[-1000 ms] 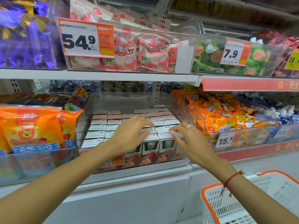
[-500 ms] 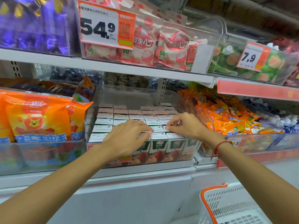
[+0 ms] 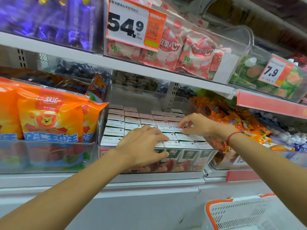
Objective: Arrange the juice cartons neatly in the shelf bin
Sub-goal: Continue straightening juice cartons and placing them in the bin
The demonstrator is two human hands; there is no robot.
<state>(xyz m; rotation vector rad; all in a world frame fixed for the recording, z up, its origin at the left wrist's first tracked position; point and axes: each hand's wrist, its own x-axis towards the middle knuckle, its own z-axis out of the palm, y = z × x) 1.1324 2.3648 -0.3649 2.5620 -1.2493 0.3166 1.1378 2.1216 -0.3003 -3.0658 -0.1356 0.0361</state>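
Left hand lay palm down over the front rows of the juice cartons, fingers fairly straight and spread narrow, tips resting on carton tops at the front edge; thumb hooked down over the front face of 1 carton. It pressed rather than gripped. A ring showed on 1 finger.

Right hand sat at 2 o'clock from the left hand, further back in the bin. Fingers were curled, tips pinching the top edge of 1 carton in the right-hand columns. Whether that carton was lifted out of its row could not be told. A red string bracelet circled the right wrist.

Cartons stood upright, packed in rows inside the clear shelf bin, white tops up; green and red fronts with "100%" showed through the bin's front wall. Rear rows looked level; 1 gap appeared in the back row near 12 o'clock.

At 9 o'clock from the bin: orange snack bags with a lion cartoon, in a neighbouring clear bin. At 3 o'clock: a heap of small orange packets. At 12 o'clock, on the shelf above: pink and white lychee-print bags behind a price tag reading 54.9. At 2 o'clock, a second tag read 7.9. At 5 o'clock, below: a white basket with orange rim.
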